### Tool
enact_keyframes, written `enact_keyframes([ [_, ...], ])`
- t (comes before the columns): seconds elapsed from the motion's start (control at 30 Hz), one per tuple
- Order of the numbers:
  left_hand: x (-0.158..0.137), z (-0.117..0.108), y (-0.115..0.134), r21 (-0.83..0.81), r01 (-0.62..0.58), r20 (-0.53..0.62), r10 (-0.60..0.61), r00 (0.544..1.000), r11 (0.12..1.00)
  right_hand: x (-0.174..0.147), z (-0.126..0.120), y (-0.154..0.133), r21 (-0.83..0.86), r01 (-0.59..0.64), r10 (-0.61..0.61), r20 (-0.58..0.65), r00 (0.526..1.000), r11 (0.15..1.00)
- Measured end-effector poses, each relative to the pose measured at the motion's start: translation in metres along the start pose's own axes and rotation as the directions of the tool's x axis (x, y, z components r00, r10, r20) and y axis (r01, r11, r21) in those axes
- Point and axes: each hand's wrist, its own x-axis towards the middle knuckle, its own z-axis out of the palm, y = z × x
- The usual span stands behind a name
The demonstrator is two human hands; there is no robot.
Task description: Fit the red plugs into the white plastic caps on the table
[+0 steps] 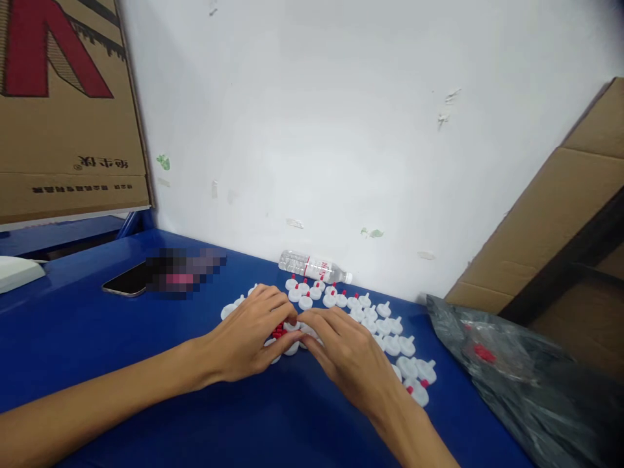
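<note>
My left hand (258, 330) and my right hand (344, 344) meet at the fingertips above the blue table. Between the right thumb and fingers shows part of a white round cap (310, 331), and those fingers are closed on it. The left thumb and fingers are pinched together right beside it; what they hold is hidden. Small red tips (278, 331) lie in a heap behind the left fingers. Around and beyond both hands spread many white spouted caps (391, 344); several in the back rows wear red tips on their spouts.
A clear plastic bottle (314, 266) lies against the white wall. To the left is a phone (127, 279) beside a blurred patch. A dark plastic bag (526, 383) with red pieces lies at right, near a cardboard box (550, 201). Another carton (73, 130) stands at left.
</note>
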Motion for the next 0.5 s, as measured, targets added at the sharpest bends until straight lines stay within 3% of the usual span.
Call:
enact_keyframes([
  [0.33,-0.001,0.001,-0.002,-0.03,-0.024,-0.036,0.023,0.999,0.999,0.0,-0.003,-0.003,-0.024,-0.004,0.002,-0.062,0.998,1.0],
  [0.5,-0.003,0.002,-0.001,-0.07,-0.057,0.012,0.058,0.998,0.996,0.004,-0.01,-0.001,-0.091,0.101,-0.11,-0.097,0.989,0.991],
])
